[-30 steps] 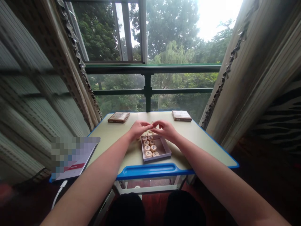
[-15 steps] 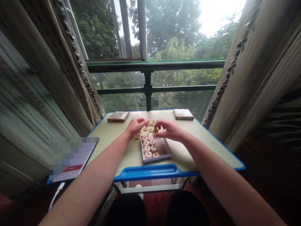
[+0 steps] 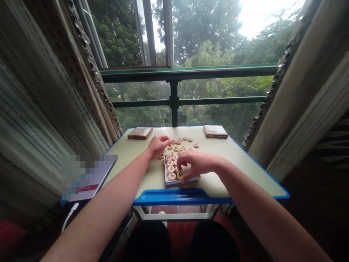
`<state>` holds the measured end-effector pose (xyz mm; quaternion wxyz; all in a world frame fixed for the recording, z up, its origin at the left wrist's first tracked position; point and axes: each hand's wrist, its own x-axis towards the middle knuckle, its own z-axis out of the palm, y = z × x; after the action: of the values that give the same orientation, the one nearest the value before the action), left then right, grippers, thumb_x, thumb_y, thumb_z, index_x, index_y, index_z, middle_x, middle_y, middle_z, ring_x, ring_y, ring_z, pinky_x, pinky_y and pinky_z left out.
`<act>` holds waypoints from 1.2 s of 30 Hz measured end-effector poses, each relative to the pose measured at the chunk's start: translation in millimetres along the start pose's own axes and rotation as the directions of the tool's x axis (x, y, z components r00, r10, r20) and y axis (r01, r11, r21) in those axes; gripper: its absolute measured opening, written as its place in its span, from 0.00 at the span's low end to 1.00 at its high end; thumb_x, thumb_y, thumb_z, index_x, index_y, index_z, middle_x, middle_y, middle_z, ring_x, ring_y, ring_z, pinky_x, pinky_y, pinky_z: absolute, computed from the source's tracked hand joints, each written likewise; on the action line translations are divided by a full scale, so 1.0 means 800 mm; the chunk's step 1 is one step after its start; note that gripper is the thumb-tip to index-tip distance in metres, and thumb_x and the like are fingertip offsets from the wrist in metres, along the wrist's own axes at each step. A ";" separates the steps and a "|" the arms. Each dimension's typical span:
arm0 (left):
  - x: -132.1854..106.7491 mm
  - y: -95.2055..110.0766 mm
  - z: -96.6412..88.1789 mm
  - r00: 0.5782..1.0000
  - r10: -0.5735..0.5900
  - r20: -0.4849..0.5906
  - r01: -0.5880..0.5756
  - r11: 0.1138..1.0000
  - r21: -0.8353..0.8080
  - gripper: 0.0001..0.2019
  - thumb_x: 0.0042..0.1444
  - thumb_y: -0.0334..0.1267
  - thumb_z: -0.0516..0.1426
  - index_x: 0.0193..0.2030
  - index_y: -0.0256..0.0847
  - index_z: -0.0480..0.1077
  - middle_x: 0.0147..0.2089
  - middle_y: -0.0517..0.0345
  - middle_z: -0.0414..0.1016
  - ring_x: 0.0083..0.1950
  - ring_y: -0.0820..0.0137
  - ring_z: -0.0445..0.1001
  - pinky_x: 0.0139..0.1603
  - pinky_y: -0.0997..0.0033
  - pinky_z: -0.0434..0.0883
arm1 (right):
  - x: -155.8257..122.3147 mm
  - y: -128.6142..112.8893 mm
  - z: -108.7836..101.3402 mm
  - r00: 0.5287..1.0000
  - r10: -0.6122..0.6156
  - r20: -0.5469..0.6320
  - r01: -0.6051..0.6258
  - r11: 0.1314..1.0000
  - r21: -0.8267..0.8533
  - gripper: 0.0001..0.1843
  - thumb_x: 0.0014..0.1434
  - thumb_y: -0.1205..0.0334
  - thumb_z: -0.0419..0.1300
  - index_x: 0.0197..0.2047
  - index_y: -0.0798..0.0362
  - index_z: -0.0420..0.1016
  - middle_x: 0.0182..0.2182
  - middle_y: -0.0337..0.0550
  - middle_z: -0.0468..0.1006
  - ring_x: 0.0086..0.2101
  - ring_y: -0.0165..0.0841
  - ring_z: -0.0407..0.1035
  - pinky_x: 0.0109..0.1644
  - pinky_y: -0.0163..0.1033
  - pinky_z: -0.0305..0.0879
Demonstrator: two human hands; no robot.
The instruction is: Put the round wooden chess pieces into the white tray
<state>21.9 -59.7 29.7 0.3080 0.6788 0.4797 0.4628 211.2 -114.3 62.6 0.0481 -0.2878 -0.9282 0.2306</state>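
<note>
— Noting surface and room?
— Seeing a pale, blue-edged table (image 3: 245, 174) under the right hand (image 3: 195, 162) and its grip; one flat case (image 3: 140, 133) well beyond and left, another flat case (image 3: 215, 131) well beyond and right; farther out, a green railing (image 3: 136, 76) and a window (image 3: 204, 40); curtains (image 3: 40, 72) hanging off to either side.
— Finding the piece where?
— Spotting the round 卒 piece (image 3: 180, 174) inside the grip, at the near end of the open box (image 3: 172, 182), just right of the 馬 piece (image 3: 172, 176). Seeing loose pieces (image 3: 181, 150) lying scattered beyond.
— Reading the grip?
— Pinching narrowly with thumb and bent fingers, holding the 卒 piece by its rim. With the left hand (image 3: 157, 145), beyond and left, showing fingertips close together beside another piece (image 3: 173, 142); being unable to tell whether holding it.
</note>
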 end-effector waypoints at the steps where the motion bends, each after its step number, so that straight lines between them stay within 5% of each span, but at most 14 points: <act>1: 0.000 0.000 0.000 1.000 -0.001 -0.005 0.001 1.000 0.007 0.17 0.41 0.50 0.58 0.23 0.35 0.71 0.23 0.56 0.73 0.26 0.73 0.66 0.28 0.73 0.62 | 0.001 0.000 0.001 1.000 -0.007 -0.009 0.007 1.000 -0.007 0.21 0.42 0.49 0.65 0.34 0.54 0.71 0.30 0.37 0.67 0.29 0.27 0.59 0.30 0.31 0.52; 27: 0.006 -0.017 0.000 1.000 -0.024 0.008 0.024 0.997 0.072 0.15 0.42 0.48 0.58 0.23 0.35 0.71 0.21 0.58 0.71 0.19 0.78 0.58 0.20 0.75 0.56 | -0.003 -0.002 -0.006 0.999 -0.048 -0.003 0.048 0.999 0.022 0.12 0.49 0.57 0.61 0.35 0.56 0.76 0.25 0.38 0.70 0.25 0.26 0.60 0.29 0.31 0.53; 32: 0.005 -0.016 -0.001 1.000 -0.020 0.012 0.019 0.998 0.056 0.14 0.42 0.47 0.58 0.22 0.35 0.71 0.21 0.57 0.71 0.20 0.77 0.58 0.21 0.75 0.57 | -0.004 0.000 -0.010 0.993 0.080 -0.084 -0.085 0.994 -0.062 0.08 0.48 0.65 0.57 0.29 0.57 0.76 0.23 0.39 0.72 0.23 0.25 0.60 0.27 0.31 0.53; 36: 0.004 -0.014 -0.001 1.000 -0.025 0.007 0.024 0.998 0.056 0.15 0.42 0.47 0.58 0.22 0.35 0.71 0.20 0.57 0.70 0.20 0.77 0.59 0.20 0.75 0.57 | -0.004 0.005 -0.007 0.987 0.158 0.021 -0.155 0.983 -0.096 0.07 0.43 0.66 0.59 0.27 0.54 0.77 0.21 0.38 0.73 0.22 0.26 0.62 0.26 0.31 0.54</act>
<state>17.6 -52.7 21.4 0.2965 0.6831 0.4994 0.4427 217.2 -110.8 65.8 0.0028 -0.3584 -0.9132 0.1938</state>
